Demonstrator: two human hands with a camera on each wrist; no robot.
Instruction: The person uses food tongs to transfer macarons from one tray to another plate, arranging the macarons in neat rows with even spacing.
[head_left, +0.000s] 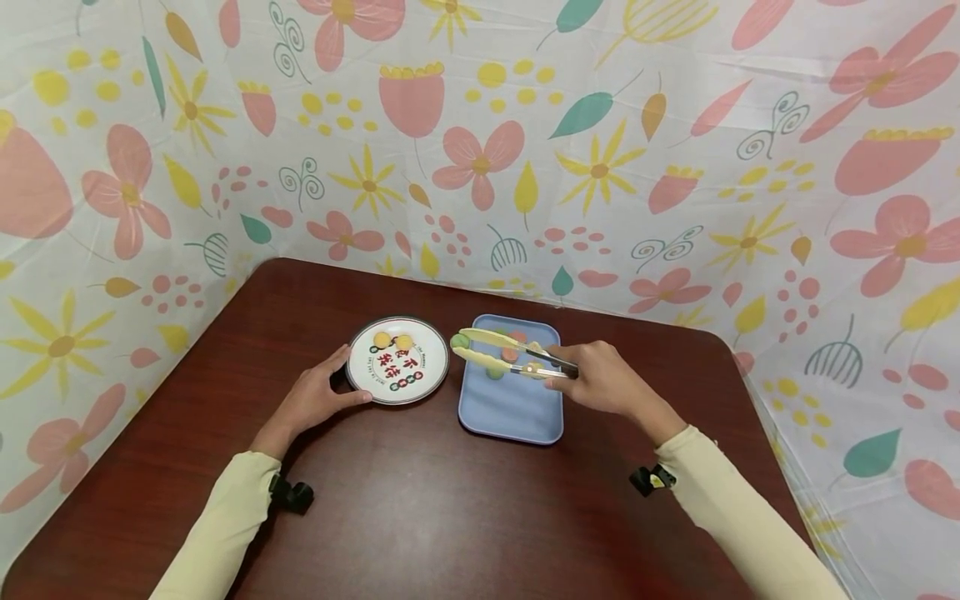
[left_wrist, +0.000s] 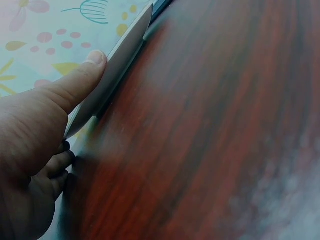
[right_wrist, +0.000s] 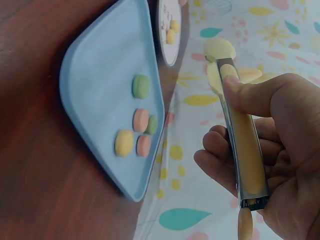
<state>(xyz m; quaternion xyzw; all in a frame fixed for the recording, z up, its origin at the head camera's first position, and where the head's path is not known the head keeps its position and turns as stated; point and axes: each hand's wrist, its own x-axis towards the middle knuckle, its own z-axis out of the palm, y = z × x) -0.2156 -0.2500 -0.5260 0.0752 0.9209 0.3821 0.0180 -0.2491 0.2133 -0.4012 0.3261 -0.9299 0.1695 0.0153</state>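
Left of centre, your left hand grips a white plate between thumb and fingers; right of centre, your right hand clasps yellow-ended tongs. Beyond, mid-frame, a green macaron sits between their tips, by the upper left of the blue tray.

Plate: white, round, dark rim line, red lettering; we see two yellow macarons near far edge. Left hand grips rim, thumb at near side.
Tongs: metal arms, pale yellow tips, spread; right hand holds handle end. We note green macaron between tips (contact unclear).
Tray: light blue, rounded corners, raised rim, right of plate, just beside. Green, pink and yellow pieces cluster toward far end.
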